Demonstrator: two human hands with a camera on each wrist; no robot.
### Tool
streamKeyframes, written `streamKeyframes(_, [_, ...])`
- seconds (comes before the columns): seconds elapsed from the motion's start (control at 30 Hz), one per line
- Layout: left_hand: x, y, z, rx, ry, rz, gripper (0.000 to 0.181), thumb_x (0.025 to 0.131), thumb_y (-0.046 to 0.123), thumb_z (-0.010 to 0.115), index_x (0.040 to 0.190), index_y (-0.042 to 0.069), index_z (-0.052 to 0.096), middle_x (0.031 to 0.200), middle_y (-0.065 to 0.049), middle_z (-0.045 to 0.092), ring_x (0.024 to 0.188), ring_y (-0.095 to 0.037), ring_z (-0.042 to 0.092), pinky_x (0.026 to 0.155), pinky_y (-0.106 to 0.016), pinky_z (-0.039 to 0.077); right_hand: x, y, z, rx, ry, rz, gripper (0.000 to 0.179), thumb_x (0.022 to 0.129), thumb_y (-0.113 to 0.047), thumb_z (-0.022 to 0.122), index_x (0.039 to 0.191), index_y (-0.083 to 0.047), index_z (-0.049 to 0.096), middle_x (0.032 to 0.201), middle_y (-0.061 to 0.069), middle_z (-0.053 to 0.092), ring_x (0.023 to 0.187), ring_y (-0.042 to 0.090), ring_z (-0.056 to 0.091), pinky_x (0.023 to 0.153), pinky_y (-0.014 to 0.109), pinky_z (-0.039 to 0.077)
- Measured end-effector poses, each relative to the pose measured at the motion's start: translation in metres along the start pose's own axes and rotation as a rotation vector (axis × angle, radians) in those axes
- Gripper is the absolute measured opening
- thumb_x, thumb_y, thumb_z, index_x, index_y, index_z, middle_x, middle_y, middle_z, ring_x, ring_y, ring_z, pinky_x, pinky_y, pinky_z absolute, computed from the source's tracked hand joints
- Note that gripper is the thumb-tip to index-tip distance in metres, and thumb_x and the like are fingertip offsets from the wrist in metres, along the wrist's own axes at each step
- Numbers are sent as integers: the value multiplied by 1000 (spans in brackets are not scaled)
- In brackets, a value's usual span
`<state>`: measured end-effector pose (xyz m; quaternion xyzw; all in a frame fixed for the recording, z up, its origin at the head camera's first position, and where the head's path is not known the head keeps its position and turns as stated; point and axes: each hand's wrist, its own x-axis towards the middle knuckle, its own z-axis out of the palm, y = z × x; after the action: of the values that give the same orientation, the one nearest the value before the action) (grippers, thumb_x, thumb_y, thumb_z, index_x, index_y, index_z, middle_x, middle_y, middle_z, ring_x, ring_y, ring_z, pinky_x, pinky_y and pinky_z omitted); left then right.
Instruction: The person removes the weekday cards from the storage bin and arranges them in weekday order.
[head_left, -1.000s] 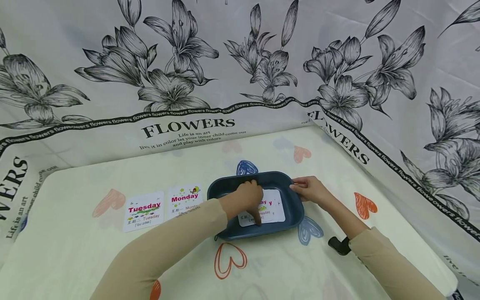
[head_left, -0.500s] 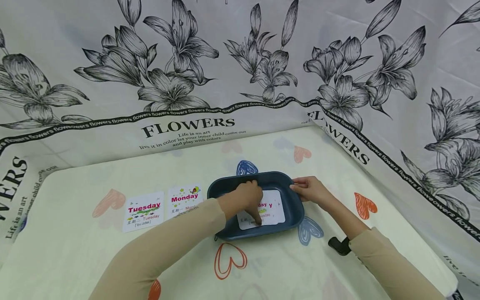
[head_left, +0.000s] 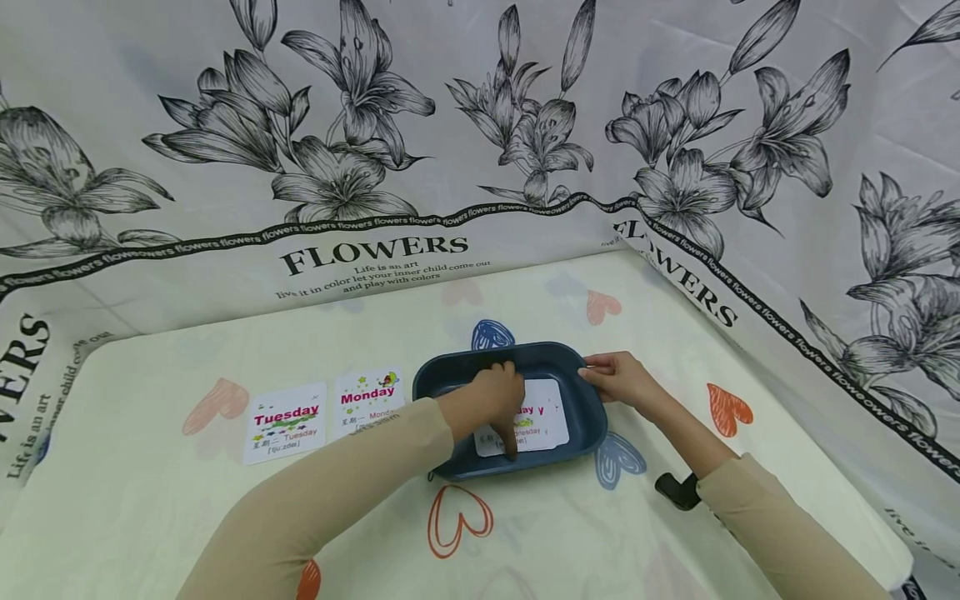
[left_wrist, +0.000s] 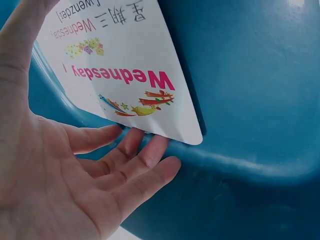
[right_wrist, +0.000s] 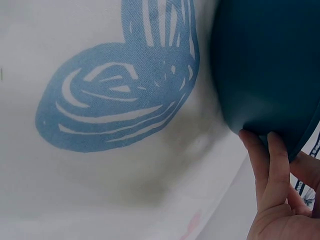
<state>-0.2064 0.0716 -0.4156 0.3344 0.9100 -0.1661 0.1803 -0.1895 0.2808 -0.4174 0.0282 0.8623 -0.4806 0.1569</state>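
A dark blue plastic basin [head_left: 588, 421] stands on the table. Inside it lie white word cards; the top one, a Wednesday card [left_wrist: 120, 75], has its print upside down in the left wrist view. An extra letter at its side suggests another card just beneath. My left hand [head_left: 491, 396] reaches into the basin and spans the Wednesday card, thumb on the near edge and fingertips against the far edge. The hand covers part of the card in the head view. My right hand [head_left: 622, 379] pinches the basin's right rim between thumb and fingers, as the right wrist view shows too.
Left of the basin, a Monday card [head_left: 367, 393] and a Tuesday card [head_left: 285, 425] lie side by side, the Monday one partly behind the left sleeve [head_left: 345, 483]. A small black object [head_left: 677, 492] sits by the right cuff. Flower-printed curtains [head_left: 525, 125] bound the table.
In the basin, the cards shift slightly under my left hand, and its thumb slides a little along the near edge. My right hand keeps its place on the rim.
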Motion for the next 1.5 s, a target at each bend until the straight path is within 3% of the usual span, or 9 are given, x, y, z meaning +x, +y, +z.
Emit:
streamKeyframes(0.53, [-1, -13, -7, -70, -45, 23, 109, 51, 67, 77, 136, 8, 41, 124, -13, 44, 102, -24, 47, 90, -37, 47, 2, -4, 1, -16, 2, 8, 42, 93, -14, 54, 126, 12, 47, 112, 26, 61, 84, 22, 68, 69, 31, 55])
streamKeyframes(1.0, [-7, -31, -26, -122, 50, 110, 105, 55, 65, 76, 137, 10, 41, 131, -12, 43, 114, -26, 46, 96, -41, 43, 4, -5, 1, -10, 17, 20, 42, 93, -14, 54, 126, 12, 47, 112, 27, 60, 82, 21, 68, 69, 30, 55])
streamKeyframes(1.23, [-9, -35, -22, -124, 51, 120, 107, 55, 66, 75, 138, 10, 40, 139, -14, 36, 121, -27, 40, 100, -42, 39, 3, -4, 3, 1, 11, 15, 41, 93, -13, 55, 124, 13, 48, 109, 26, 62, 80, 20, 68, 67, 30, 55])
streamKeyframes(1.5, [-23, -47, -20, -159, 88, 126, 102, 53, 64, 77, 133, 9, 45, 131, -12, 43, 114, -25, 42, 97, -44, 40, 1, -3, 3, 6, 8, 5, 41, 93, -14, 55, 124, 13, 49, 106, 26, 63, 79, 20, 68, 67, 29, 55])
